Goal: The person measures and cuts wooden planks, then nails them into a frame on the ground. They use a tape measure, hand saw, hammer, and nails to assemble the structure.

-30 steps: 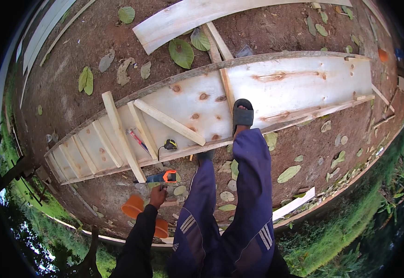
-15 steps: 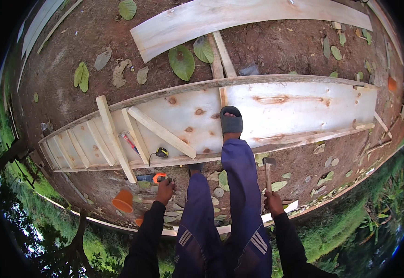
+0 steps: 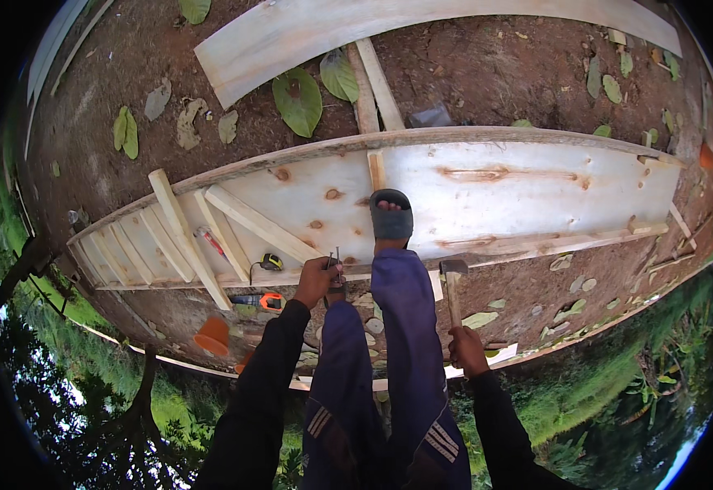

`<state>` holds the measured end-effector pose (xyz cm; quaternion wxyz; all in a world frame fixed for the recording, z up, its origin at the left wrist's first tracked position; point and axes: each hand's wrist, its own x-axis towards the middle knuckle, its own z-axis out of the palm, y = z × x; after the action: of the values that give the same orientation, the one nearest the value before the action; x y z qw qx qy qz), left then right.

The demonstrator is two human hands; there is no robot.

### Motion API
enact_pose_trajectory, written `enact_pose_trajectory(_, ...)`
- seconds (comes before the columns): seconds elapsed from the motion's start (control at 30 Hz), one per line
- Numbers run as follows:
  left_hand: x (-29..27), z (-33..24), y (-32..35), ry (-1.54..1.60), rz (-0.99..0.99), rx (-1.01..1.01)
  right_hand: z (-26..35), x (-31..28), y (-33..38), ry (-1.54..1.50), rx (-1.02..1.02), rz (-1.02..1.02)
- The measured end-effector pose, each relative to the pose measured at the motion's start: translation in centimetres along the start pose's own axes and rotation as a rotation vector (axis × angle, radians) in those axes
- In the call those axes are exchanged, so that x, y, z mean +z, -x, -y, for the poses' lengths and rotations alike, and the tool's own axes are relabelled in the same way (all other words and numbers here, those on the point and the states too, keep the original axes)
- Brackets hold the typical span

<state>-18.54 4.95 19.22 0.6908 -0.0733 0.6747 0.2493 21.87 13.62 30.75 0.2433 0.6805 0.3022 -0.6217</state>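
L hand [image 3: 314, 280]: fingers closed round nails [image 3: 338, 255], qty 2 at least; over or just nr side of near rail [image 3: 552, 243], L of slippered foot; contact w/ wood: unable to tell.

R hand [image 3: 467, 349]: fist wrapped round handle of hammer [image 3: 453, 294]; head up, pointing far, just nr side of same rail, R of legs.

Step (judged): prep for nailing; none being struck. Next move (judged), calling for: one nail singled out, tip set square on wood, fingertips clear, hammer brought across fr. R.

Plywood panel [image 3: 487, 196]: long, narrowing L, directly far of both hands; rails along near & far edges.

On panel, ctr: slippered foot [image 3: 391, 216], just nr side of short crosspiece [image 3: 377, 167].

On panel, L half: diagonal batten [image 3: 258, 222]; yellow-blk tape measure [image 3: 271, 262]; slim red tool [image 3: 211, 241], type unclear; long batten [image 3: 181, 224] across both rails.

Ground, near L: handsaw [image 3: 249, 300], orange hdl; orange flowerpot [image 3: 212, 336].

Far: curved plywood sheet [image 3: 422, 18]; lg. green leaf [image 3: 298, 101].
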Motion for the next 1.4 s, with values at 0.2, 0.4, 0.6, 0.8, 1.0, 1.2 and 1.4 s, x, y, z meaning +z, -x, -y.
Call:
enact_pose_trajectory(0.2,0.1,-5.8,-6.2,0.075,-0.081,0.087,9.1,0.3,0.9,-0.033,0.181,0.009)
enact_pose_trajectory(0.4,0.3,-10.5,-11.8,0.079,-0.168,0.218,12.5,-0.9,-0.8,0.032,0.175,0.033)
enact_pose_trajectory(0.6,1.3,-16.1,-19.1,0.151,-0.112,0.413,20.3,-0.4,-2.4,-0.078,0.212,-0.073)
enact_pose_trajectory(0.8,2.9,-20.1,-25.0,-0.016,-0.101,0.549,27.9,1.2,-8.8,0.100,-0.285,-0.079)
enact_pose_trajectory(1.0,3.6,-19.7,-27.4,-0.072,-0.023,0.495,36.4,0.2,-15.2,0.431,-0.388,-0.115)
enact_pose_trajectory(1.2,3.8,-19.3,-27.7,-0.083,-0.073,0.503,43.5,-0.2,-17.2,0.539,-0.432,0.014)
enact_pose_trajectory(1.4,3.3,-19.0,-27.8,-0.078,-0.045,0.523,47.3,-0.8,-17.6,0.732,-0.480,0.095)
